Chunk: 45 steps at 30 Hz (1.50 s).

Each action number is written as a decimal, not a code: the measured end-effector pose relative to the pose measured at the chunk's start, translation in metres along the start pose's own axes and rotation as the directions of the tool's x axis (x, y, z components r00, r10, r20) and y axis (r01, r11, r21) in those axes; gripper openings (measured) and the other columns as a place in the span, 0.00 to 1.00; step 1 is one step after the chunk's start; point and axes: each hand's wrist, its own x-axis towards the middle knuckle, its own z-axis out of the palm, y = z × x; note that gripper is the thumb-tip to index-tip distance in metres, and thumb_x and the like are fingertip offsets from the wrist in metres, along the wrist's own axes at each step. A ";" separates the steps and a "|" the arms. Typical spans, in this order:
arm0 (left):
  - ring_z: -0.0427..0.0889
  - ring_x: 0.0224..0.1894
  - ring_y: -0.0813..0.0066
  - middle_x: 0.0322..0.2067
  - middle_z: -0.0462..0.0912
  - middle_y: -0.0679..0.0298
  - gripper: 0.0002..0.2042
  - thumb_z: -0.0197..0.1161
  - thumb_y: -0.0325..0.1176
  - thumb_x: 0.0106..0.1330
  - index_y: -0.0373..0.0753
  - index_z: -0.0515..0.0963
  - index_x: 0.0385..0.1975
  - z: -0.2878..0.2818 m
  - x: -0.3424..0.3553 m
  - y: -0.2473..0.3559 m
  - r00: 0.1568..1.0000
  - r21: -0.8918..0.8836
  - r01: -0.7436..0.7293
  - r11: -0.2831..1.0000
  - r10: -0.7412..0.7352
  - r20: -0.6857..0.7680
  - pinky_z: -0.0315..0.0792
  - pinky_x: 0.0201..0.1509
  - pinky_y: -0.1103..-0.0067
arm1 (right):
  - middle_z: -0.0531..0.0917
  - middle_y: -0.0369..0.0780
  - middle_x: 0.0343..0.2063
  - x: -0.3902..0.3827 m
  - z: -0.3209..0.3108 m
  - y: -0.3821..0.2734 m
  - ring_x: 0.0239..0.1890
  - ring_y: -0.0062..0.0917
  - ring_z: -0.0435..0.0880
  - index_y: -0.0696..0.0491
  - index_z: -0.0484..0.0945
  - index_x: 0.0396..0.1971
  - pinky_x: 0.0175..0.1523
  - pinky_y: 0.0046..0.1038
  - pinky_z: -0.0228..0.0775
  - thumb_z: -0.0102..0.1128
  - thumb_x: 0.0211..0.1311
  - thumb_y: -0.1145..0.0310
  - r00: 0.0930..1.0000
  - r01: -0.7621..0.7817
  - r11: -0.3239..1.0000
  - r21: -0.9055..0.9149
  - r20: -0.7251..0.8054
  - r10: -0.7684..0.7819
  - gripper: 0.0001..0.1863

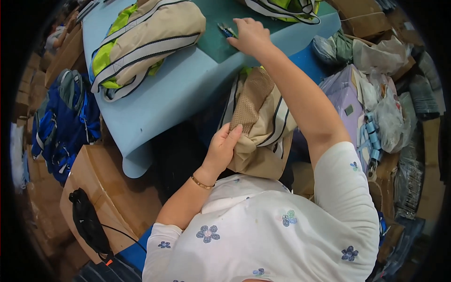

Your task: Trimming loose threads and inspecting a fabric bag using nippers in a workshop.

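Note:
A beige bag [253, 101] with mesh, white straps and dark edging lies over my lap, against the table's front edge. My left hand [223, 148] is closed on its fabric, thumb on top and fingers partly hidden beneath. Stretched out over the table, my right hand [252, 36] has its thumb and fingers apart around a small tool [227, 31] with blue and green parts, which looks like thread snips. The tool lies on the green mat [213, 47], its near end by my thumb; I see no firm grip on it.
A beige and lime bag [157, 40] rests on the pale blue table cover [136, 120]; another bag [286, 9] sits at the far edge. Blue bags [68, 122] and a cardboard box [110, 188] with a black pouch [89, 223] stand left. Plastic-wrapped goods [392, 122] crowd the right.

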 end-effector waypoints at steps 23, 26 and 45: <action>0.74 0.34 0.67 0.34 0.75 0.56 0.13 0.58 0.29 0.61 0.29 0.72 0.43 0.004 -0.017 0.058 0.945 0.627 -0.326 0.708 0.222 0.240 0.69 0.41 0.78 | 0.76 0.36 0.51 -0.185 -0.030 0.208 0.52 0.22 0.74 0.54 0.72 0.55 0.57 0.26 0.67 0.58 0.61 0.70 0.393 -0.915 0.008 0.403 0.897 -0.203 0.21; 0.65 0.30 0.83 0.26 0.68 0.68 0.05 0.53 0.27 0.67 0.32 0.71 0.35 -0.010 -0.009 0.070 0.956 0.579 -0.282 0.765 0.272 0.105 0.64 0.34 0.85 | 0.75 0.36 0.52 -0.196 -0.075 0.165 0.53 0.23 0.74 0.54 0.70 0.56 0.57 0.26 0.67 0.58 0.61 0.70 0.464 -0.839 0.193 0.509 0.854 -0.237 0.22; 0.57 0.65 0.47 0.64 0.54 0.41 0.50 0.73 0.42 0.46 0.31 0.48 0.66 0.101 0.003 0.055 0.590 0.491 -0.797 0.352 0.628 0.508 0.51 0.67 0.62 | 0.71 0.41 0.57 -0.182 -0.176 0.036 0.56 0.27 0.74 0.51 0.65 0.60 0.58 0.26 0.69 0.48 0.67 0.68 0.645 -0.719 0.132 0.682 0.726 -0.238 0.22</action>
